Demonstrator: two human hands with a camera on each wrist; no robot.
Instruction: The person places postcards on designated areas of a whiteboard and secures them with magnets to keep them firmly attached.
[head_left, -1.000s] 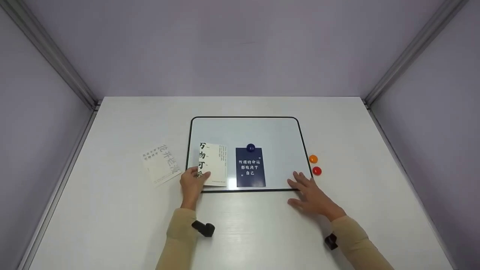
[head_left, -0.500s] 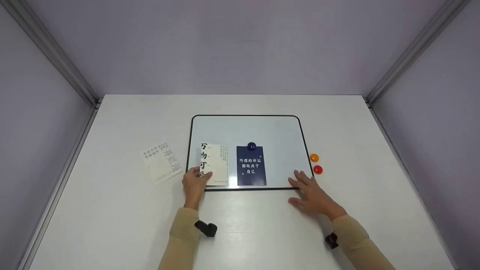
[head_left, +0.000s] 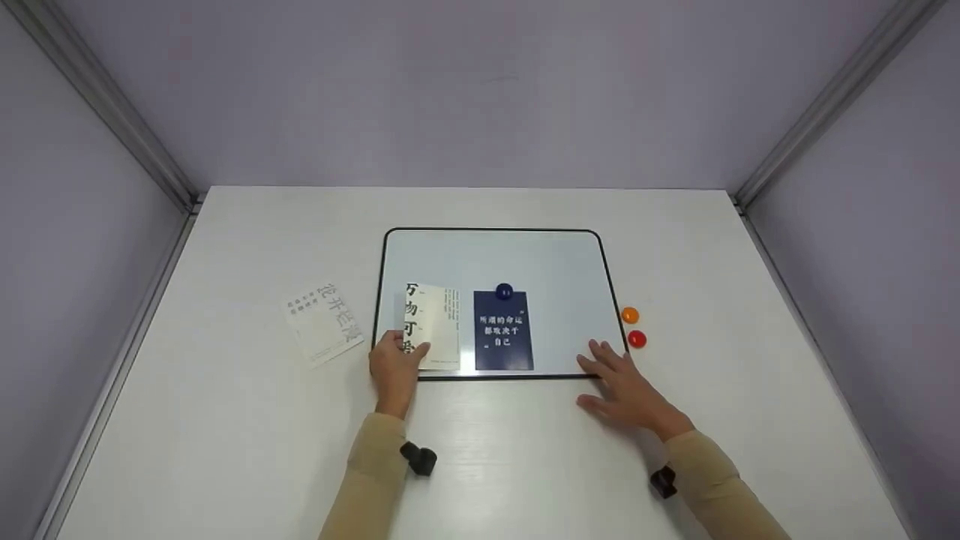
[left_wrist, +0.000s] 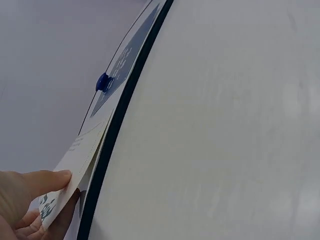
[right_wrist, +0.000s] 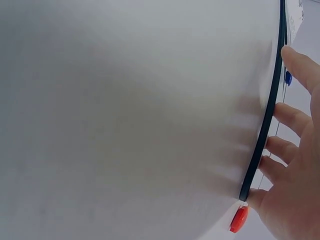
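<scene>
Two hands: left hand (head_left: 394, 367) pinching card (head_left: 430, 327)

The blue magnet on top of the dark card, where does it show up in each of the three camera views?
Head: the blue magnet sits mid-frame, on the top edge of the dark card.
Left wrist: upper left, on the card's far end.
Right wrist: a blue sliver at the right edge, past the fingers.
Shared landmark: the board's black rim.

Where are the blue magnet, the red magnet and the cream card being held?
blue magnet (head_left: 503, 291), head view, middle of its round top.
red magnet (head_left: 637, 339), head view, its centre.
cream card (head_left: 442, 330), head view, its bare right half.
</scene>
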